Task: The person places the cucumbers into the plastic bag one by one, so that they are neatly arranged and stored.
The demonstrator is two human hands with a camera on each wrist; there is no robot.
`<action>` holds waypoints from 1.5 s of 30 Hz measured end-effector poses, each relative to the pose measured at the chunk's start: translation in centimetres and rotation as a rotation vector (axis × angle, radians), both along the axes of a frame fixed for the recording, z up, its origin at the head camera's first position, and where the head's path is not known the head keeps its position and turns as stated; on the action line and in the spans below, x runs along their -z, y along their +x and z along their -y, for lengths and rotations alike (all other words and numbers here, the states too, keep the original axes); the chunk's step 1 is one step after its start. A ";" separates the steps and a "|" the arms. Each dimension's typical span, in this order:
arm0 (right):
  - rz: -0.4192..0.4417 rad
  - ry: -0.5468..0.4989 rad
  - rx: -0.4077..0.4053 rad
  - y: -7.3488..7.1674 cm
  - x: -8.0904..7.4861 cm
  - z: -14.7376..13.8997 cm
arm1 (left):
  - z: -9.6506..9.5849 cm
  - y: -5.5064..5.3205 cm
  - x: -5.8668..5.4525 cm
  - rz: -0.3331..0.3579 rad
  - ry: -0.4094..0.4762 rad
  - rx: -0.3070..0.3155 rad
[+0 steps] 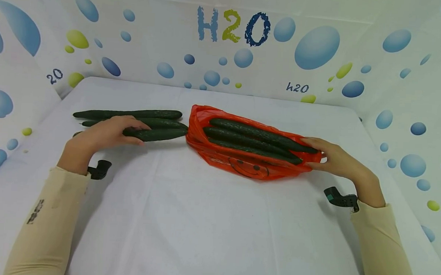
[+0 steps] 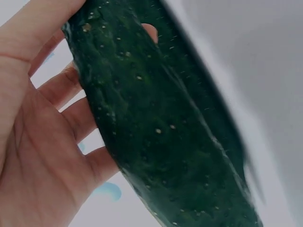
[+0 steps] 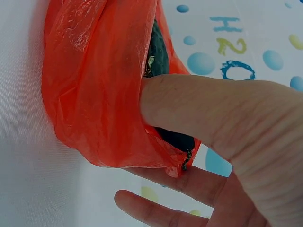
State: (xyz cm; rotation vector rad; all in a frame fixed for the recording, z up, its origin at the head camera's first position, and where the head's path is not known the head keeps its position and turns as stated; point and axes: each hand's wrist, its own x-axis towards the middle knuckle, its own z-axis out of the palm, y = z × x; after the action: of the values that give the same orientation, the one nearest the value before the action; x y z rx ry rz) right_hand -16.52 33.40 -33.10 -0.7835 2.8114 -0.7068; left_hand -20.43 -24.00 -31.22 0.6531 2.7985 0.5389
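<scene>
My left hand (image 1: pixel 107 133) grips a dark green cucumber (image 1: pixel 165 134), thumb on the near side and fingers across it. The right tip of this cucumber meets the left side of a red plastic bag (image 1: pixel 219 156). Up close, the left wrist view shows the bumpy cucumber (image 2: pixel 137 113) against the fingers, with another dark cucumber behind it. At the bag's right end, my right hand (image 1: pixel 335 159) holds the bag's edge between thumb and fingers. Several cucumbers (image 1: pixel 257 135) lie inside the bag's opening; one end (image 3: pixel 177 140) shows beneath the right thumb.
Behind the left hand more cucumbers lie side by side, the farthest one (image 1: pixel 129 114) fully in view. A white cloth (image 1: pixel 209 219) covers the table. A backdrop with blue and green drops (image 1: pixel 317 47) stands behind it. Each wrist carries a small black camera (image 1: pixel 100 170).
</scene>
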 end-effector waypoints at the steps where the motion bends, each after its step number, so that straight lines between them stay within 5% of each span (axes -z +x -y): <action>1: -0.003 -0.001 -0.003 0.0 0.0 0.0 | 0.0 0.1 -0.2 0.000 -0.001 -0.003; 11: -0.005 -0.010 -0.003 0.0 0.0 -0.2 | -1.2 1.0 -1.9 -0.028 0.042 0.026; 24: 0.035 -0.012 0.016 -0.3 0.5 0.4 | -2.9 3.1 -3.0 -0.143 -0.027 0.030; 30: 0.031 -0.006 0.021 -0.1 0.2 -0.1 | -4.5 2.8 -3.5 -0.206 -0.028 0.092; 45: 0.040 -0.002 0.034 -0.2 0.2 0.0 | -9.5 1.4 -4.8 -0.227 -0.010 0.219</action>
State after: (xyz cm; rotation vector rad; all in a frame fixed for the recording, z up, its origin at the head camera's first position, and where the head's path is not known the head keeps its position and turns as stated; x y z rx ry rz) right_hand -16.69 33.39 -33.27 -0.7161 2.7951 -0.7215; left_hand -19.00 -14.46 -26.44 1.0640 2.8792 0.4316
